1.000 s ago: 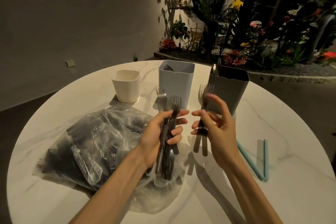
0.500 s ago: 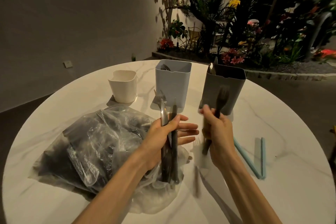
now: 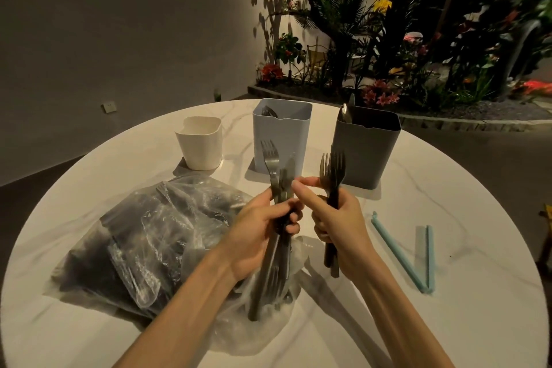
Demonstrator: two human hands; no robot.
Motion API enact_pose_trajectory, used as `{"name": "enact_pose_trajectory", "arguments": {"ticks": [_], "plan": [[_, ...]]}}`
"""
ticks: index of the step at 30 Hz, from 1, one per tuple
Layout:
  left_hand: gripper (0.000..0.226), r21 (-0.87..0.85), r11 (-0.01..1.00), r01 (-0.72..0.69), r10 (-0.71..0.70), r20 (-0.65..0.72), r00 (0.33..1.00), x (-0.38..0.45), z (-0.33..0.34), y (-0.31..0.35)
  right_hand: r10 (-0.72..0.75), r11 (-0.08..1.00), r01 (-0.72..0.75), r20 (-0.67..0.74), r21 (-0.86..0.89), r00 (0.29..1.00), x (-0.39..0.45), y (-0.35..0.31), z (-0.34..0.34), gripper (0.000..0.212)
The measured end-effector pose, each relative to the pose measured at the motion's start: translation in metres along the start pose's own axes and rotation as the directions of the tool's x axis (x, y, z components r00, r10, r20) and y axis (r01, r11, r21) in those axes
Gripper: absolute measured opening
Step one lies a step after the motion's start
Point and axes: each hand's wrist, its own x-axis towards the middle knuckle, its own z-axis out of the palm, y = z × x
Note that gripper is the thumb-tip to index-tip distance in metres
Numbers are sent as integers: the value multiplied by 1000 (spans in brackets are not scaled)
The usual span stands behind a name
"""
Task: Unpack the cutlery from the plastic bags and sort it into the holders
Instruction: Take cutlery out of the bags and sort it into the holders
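Note:
My left hand (image 3: 257, 227) grips a bundle of dark cutlery (image 3: 276, 188), a fork and a knife tip sticking up, handles reaching down to the plastic. My right hand (image 3: 337, 227) holds two or three dark forks (image 3: 332, 172) upright, its thumb and forefinger stretched toward the left bundle. A clear plastic bag (image 3: 149, 236) full of dark cutlery lies at the left on the table. Behind the hands stand three holders: a short white one (image 3: 200, 143), a light blue one (image 3: 280, 128) with cutlery inside, and a dark grey one (image 3: 367, 146) with cutlery tips showing.
The round white marble table (image 3: 448, 188) carries a light blue bag clip (image 3: 412, 257), opened in a V, at the right. Loose clear plastic (image 3: 263, 329) lies under my forearms. Plants and a dark wall stand behind the table.
My right hand has turned its forks upright and moved left, its fingers now reaching to the left bundle. My left hand has closed tighter on its cutlery and raised it slightly.

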Motion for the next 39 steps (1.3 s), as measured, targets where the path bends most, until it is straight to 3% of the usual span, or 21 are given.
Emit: {"name": "enact_pose_trajectory", "arguments": {"ticks": [9, 16, 19, 23, 25, 29, 32, 36, 39], "plan": [[31, 364, 931, -34, 29, 21, 999, -10, 10, -1, 24, 1000, -24, -31, -6, 999, 1, 0, -2, 24], [31, 262, 964, 37, -43, 19, 999, -9, 11, 2, 54, 999, -52, -261, 17, 964, 8, -2, -10, 40], [31, 273, 961, 42, -27, -61, 998, -7, 9, 0, 80, 996, -67, -269, 57, 960, 9, -6, -9, 38], [25, 333, 943, 12, 34, -132, 991, -3, 3, 0, 39, 997, -52, -227, -51, 973, 7, -6, -6, 40], [26, 253, 967, 0, 40, -151, 988, -2, 3, 2, 21, 996, -37, -186, -82, 982, 5, -5, -5, 39], [28, -63, 996, -70, 60, -149, 987, -3, -2, 9, 43, 997, -53, -161, -55, 986, 3, -7, -6, 36], [28, -158, 973, -165, 126, -233, 964, -4, -5, 13, 79, 997, -80, -136, 0, 988, 4, -9, -8, 35], [25, -30, 968, -248, 230, -283, 931, -4, -2, 14, 89, 996, -86, -148, 30, 985, 7, -9, -14, 37], [24, 16, 953, -301, 291, -318, 903, -4, -1, 14, 6, 1000, -7, -273, -3, 962, 9, -8, -18, 37]]}}
